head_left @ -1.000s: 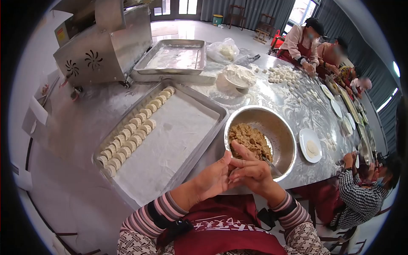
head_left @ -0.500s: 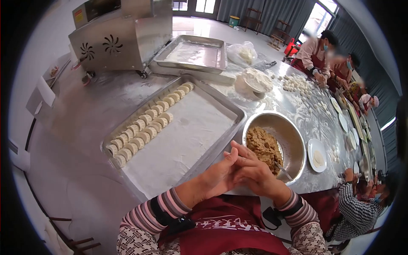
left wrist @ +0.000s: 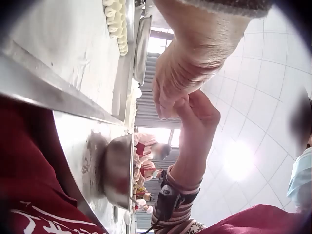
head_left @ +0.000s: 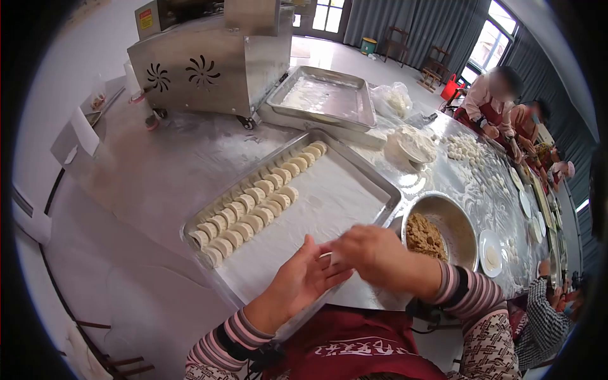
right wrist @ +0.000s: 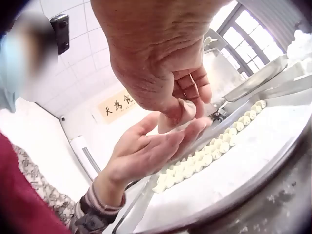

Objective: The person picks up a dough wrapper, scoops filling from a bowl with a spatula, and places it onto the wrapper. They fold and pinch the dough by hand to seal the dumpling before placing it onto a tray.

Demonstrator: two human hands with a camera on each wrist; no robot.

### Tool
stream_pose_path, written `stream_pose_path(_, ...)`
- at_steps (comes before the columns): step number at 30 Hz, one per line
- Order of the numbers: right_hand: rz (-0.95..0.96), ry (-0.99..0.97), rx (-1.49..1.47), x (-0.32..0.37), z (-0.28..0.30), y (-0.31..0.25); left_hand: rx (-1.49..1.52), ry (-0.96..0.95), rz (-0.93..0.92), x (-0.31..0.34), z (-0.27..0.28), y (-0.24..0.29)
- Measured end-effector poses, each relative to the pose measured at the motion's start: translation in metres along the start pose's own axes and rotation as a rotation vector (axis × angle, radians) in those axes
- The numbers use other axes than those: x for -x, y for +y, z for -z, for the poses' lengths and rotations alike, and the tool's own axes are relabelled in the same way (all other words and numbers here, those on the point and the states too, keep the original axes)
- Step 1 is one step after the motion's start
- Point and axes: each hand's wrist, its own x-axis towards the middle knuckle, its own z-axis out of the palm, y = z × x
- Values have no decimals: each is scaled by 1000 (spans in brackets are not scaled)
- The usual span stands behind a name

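In the right wrist view a pale dough piece [right wrist: 178, 120] is pinched between the thumb and fingers of the right hand [right wrist: 151, 63]. Just under it the left hand [right wrist: 151, 148] lies palm up, its fingers nearly straight. The head view has the left hand [head_left: 304, 275] over the tray's near edge and the blurred right hand [head_left: 373, 253] beside its fingertips. Overlapping rows of dumplings [head_left: 253, 218] lie on the left part of the lined tray [head_left: 329, 190]. Brown filling [head_left: 424, 237] sits in a steel bowl [head_left: 465, 228], right of the hands.
A white plate [head_left: 491, 253] with a dough wrapper lies right of the bowl. Farther back are a mound of flour [head_left: 411, 142], dough pieces [head_left: 465, 147], a second tray [head_left: 326, 98], a plastic bag [head_left: 391, 100] and a steel machine [head_left: 209, 63]. Several people stand along the table's right side.
The hands, joined over the tray's edge beside the bowl before, have come partly apart; the right hand is raised with its back up. The head view has shifted, moving the tray and bowl rightward.
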Motion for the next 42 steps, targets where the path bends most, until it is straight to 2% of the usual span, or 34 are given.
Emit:
stream_pose_path(3,-232,216,-375,-36,-16,39,57,104,-49,12,15,7)
stream_pose_path(5,-411,263,-563,-60,-28,66,-43,190,-107,20,26,5)
stream_pose_path(6,-495,266,-591,-70,-40,80,-47,219,-124,26,27,7)
stream_pose_path(7,-494,268,-596,-80,-48,89,-49,224,-123,29,27,8)
stream_pose_path(9,-677,242,-600,-96,-65,102,-226,308,-216,35,30,9)
stream_pose_path(12,-686,316,-504,-113,-96,122,-242,368,-249,38,41,7)
stream_pose_path(17,-738,294,-445,-128,-125,135,-247,384,-220,38,49,0)
stream_pose_path(22,-743,311,-437,-136,-135,133,-273,387,-204,35,51,0)
stream_pose_path(24,-724,253,-414,-138,-137,133,-274,392,-206,35,51,1)
stream_pose_path(32,-698,221,-315,-141,-141,131,-284,387,-198,33,53,1)
stream_pose_path(38,-659,225,-258,-134,-128,126,-324,398,-208,32,57,-1)
stream_pose_path(42,-567,219,-163,-112,-71,108,-357,399,-229,33,58,-4)
